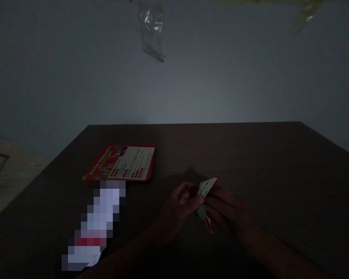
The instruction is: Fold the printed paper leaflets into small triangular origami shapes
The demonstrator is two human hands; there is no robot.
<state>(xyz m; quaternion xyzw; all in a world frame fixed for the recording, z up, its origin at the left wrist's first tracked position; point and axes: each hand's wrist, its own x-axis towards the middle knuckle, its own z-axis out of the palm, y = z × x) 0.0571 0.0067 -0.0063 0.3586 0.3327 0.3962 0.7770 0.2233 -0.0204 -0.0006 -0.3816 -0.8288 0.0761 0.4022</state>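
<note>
A small folded paper (207, 188), white with print and red edges, is held upright between my two hands at the lower middle. My left hand (182, 207) pinches its left side, with the thumb on the paper. The fingers of my right hand (234, 209) lie against its right side and partly behind it. Further left on the table rests a stack of red and white printed sheets (133, 162). Dim light hides some of the fingertips.
The dark wooden table (235, 151) stands against a grey wall (221, 77). A bright pixelated object (99, 221) lies at the lower left, beside my left forearm. A clear plastic bag (151, 31) hangs on the wall.
</note>
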